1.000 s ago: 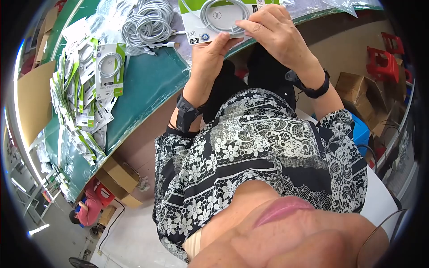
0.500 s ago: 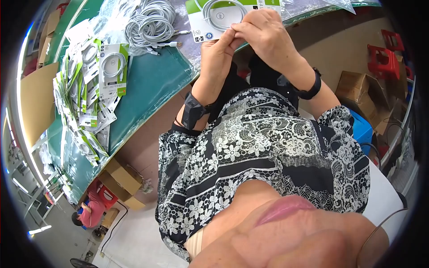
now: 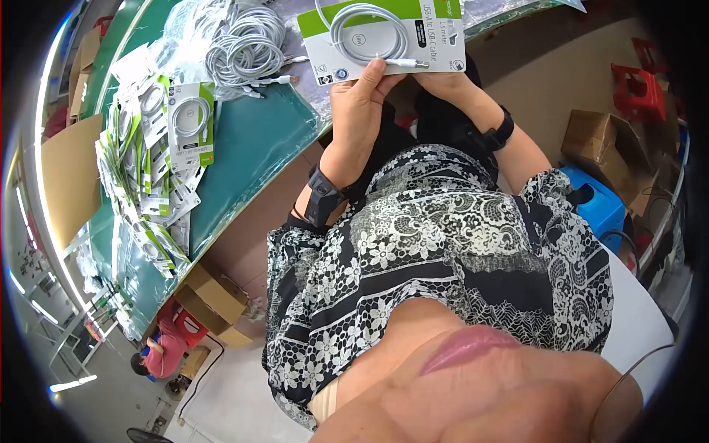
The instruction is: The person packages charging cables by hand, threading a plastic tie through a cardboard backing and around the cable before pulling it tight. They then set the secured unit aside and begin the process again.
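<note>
Both my hands hold a white and green packaging card (image 3: 436, 33) with a coiled white USB cable (image 3: 367, 31) fixed on its face. My left hand (image 3: 358, 100) grips the card's lower edge, thumb pressed on the front near the cable's plug. My right hand (image 3: 450, 83) is under the card and mostly hidden by it; only its wrist and black wristband show. The card is held over the near edge of the green table mat (image 3: 244, 140).
Loose white cable coils (image 3: 244, 44) lie on the mat to the left. Farther left is a spread of several packed cable cards (image 3: 159, 148) and a cardboard sheet (image 3: 70, 177). Cardboard boxes (image 3: 210, 295) sit under the table; a blue stool (image 3: 598, 207) and another box (image 3: 598, 140) stand at right.
My right hand has left the front of the card and gone beneath it. The card's face is now fully uncovered, with only my left thumb on it.
</note>
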Demonstrator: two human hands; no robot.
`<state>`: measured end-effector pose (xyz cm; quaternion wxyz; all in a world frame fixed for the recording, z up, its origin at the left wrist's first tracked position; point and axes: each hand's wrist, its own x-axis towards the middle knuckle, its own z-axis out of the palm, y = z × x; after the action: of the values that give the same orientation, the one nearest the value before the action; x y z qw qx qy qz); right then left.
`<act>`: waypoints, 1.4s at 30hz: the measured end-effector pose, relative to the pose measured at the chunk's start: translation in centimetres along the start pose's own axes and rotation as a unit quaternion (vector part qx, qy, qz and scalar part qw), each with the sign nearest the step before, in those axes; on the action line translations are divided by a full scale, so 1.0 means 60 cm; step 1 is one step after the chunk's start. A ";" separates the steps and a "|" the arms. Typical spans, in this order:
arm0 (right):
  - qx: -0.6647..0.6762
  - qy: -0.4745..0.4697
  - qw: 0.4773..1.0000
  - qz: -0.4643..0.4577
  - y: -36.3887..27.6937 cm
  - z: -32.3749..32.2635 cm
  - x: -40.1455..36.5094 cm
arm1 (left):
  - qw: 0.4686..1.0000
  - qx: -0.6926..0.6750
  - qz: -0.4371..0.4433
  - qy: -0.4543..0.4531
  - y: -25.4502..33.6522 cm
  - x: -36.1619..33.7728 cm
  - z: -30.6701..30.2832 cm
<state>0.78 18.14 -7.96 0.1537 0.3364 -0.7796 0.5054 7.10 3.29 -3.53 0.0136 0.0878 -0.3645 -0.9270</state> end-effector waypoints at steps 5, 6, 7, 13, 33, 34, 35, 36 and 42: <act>-0.027 -0.060 0.998 -0.022 -0.001 -0.009 -0.002 | 0.998 0.044 0.008 -0.039 -0.007 0.005 -0.034; -0.081 -0.063 0.993 -0.064 -0.001 -0.004 -0.001 | 0.998 0.043 0.022 -0.029 -0.009 0.016 -0.043; -0.134 -0.066 0.983 -0.105 -0.003 0.002 0.000 | 0.998 0.042 0.036 -0.019 -0.010 0.026 -0.051; 0.063 -0.059 0.994 0.061 -0.041 0.030 -0.015 | 0.994 0.095 0.047 -0.003 0.008 0.031 -0.019; -0.064 -0.067 0.993 -0.075 0.037 -0.004 0.015 | 0.997 -0.070 -0.014 -0.002 -0.009 0.033 -0.021; -0.102 -0.048 0.989 -0.100 0.029 -0.007 0.018 | 0.998 -0.067 -0.015 -0.008 -0.009 0.034 -0.024; -0.140 -0.029 0.982 -0.126 0.018 -0.008 0.022 | 0.998 -0.064 -0.015 -0.012 -0.009 0.033 -0.027; -0.176 -0.010 0.973 -0.151 0.008 -0.007 0.029 | 0.998 -0.061 -0.015 -0.017 -0.009 0.032 -0.028; -0.271 0.009 0.952 -0.145 0.015 0.010 0.041 | 0.989 -0.137 -0.060 0.007 -0.014 0.032 -0.028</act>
<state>-1.57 16.96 -7.41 0.3173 0.3868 -0.8287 0.2508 5.53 2.59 -5.58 -0.0275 0.1128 -0.2280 -0.9667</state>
